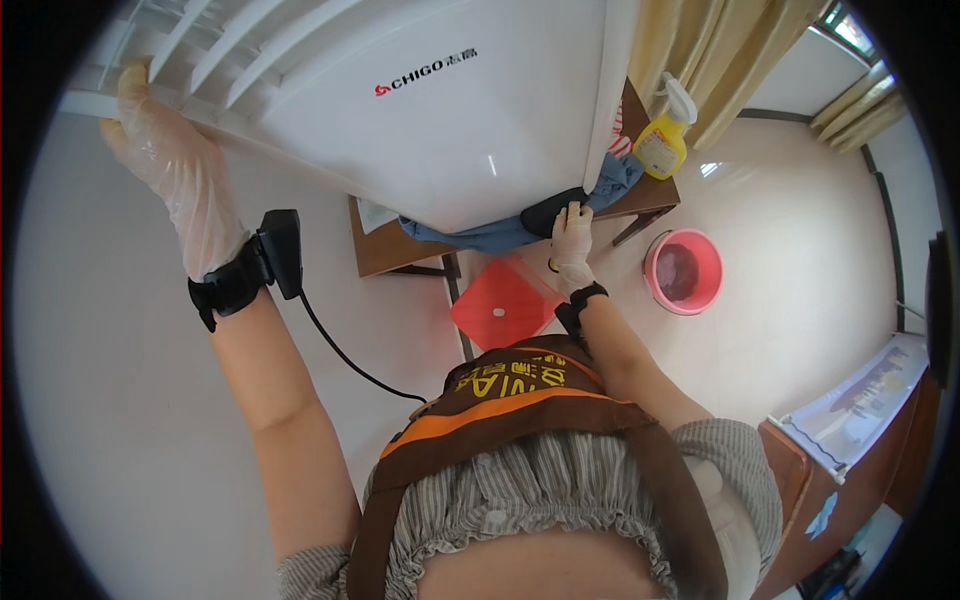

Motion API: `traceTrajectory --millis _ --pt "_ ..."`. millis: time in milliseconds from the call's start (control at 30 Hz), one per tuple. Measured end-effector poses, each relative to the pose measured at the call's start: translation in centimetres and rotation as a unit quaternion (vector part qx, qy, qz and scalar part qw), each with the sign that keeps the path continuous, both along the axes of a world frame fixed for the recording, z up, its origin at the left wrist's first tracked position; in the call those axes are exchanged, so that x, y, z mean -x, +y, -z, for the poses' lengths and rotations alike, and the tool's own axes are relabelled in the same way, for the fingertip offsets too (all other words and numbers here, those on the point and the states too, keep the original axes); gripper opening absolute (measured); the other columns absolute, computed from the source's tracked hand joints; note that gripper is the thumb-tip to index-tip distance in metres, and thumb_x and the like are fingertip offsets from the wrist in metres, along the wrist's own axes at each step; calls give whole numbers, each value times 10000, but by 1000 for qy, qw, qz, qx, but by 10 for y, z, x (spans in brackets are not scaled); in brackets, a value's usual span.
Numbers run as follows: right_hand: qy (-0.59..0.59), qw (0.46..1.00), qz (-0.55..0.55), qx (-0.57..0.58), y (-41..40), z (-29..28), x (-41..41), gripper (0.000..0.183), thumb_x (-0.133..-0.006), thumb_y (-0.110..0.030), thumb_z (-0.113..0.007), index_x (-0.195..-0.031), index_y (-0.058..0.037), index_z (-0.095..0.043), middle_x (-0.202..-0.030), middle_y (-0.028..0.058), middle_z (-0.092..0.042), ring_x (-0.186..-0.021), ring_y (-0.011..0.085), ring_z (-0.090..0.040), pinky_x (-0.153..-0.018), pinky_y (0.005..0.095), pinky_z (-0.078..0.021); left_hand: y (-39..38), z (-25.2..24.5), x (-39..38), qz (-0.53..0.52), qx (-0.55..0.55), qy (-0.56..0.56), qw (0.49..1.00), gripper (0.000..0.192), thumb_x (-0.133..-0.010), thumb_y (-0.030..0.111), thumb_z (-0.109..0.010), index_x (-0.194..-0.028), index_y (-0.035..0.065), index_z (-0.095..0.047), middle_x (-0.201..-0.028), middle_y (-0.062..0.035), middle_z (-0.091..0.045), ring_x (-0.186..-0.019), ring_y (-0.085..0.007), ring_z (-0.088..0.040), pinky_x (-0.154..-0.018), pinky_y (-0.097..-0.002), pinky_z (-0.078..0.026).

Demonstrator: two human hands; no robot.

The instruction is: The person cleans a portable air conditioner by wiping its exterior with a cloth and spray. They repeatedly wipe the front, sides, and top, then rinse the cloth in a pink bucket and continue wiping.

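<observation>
A white Chigo air conditioner (450,127) with a louvred grille rises in front of me. My left hand (176,169), in a thin clear glove, is raised at the grille's left edge, its fingertips on the white rim; whether they grip it is unclear. My right hand (574,240), gloved too, is shut on a black cloth or pad (551,213) near the unit's lower right corner. Blue fabric (487,236) lies beneath the unit, on a brown wooden table (382,247). To the right, a yellow spray bottle (661,142) with a white trigger stands on the same table.
A pink bucket (716,271) holding cloudy water stands on the floor at right. A red plastic stool (502,307) is below the table. Beige curtains (720,60) hang behind the spray bottle. A brown cabinet (795,480) with a cloth cover is at lower right. A black cable trails from my left wrist.
</observation>
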State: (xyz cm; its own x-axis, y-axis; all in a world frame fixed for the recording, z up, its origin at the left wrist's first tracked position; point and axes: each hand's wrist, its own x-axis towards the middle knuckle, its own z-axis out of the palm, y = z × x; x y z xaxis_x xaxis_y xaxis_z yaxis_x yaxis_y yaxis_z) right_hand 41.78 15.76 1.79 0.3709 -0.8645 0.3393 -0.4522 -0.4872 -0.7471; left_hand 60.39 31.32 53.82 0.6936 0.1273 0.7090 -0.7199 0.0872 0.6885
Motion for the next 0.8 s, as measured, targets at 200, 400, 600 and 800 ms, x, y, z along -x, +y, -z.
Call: traceTrajectory --millis 200,400,600,800 --pt "60 986 7 -156 -26 22 -12 387 -913 -191 -559 -1262 -25 -576 -1090 313 -573 -983 455 -592 -858 474 -497 0 -3 5 68 13 21 997 449 -888 213 -647 -1234 -48 -528 -1142 -161 -603 -1098 -285 -578 -940 -401 -467" --pt "1 951 60 -303 -19 31 -43 427 -915 -217 -539 -1232 68 -573 -1000 343 -647 -947 486 -635 -826 499 -514 -1 0 7 59 17 29 998 394 -915 216 -619 -1224 -18 -551 -1133 -129 -625 -1040 -251 -603 -917 -373 -474" --pt "-33 805 -60 -589 34 33 -89 336 -947 -204 -578 -1117 85 -589 -1019 244 -664 -874 399 -665 -755 464 -536 -5 -1 6 57 -8 4 998 433 -924 221 -606 -1267 -23 -502 -1170 -158 -604 -1074 -267 -590 -941 -386 -463" --pt "-202 519 -142 -819 50 -96 -95 237 -989 -128 -540 -1158 37 -547 -1100 162 -621 -976 311 -634 -827 409 -547 -4 0 4 50 -23 -29 998 473 -934 225 -593 -1309 -28 -454 -1207 -186 -583 -1109 -284 -578 -965 -399 -453"
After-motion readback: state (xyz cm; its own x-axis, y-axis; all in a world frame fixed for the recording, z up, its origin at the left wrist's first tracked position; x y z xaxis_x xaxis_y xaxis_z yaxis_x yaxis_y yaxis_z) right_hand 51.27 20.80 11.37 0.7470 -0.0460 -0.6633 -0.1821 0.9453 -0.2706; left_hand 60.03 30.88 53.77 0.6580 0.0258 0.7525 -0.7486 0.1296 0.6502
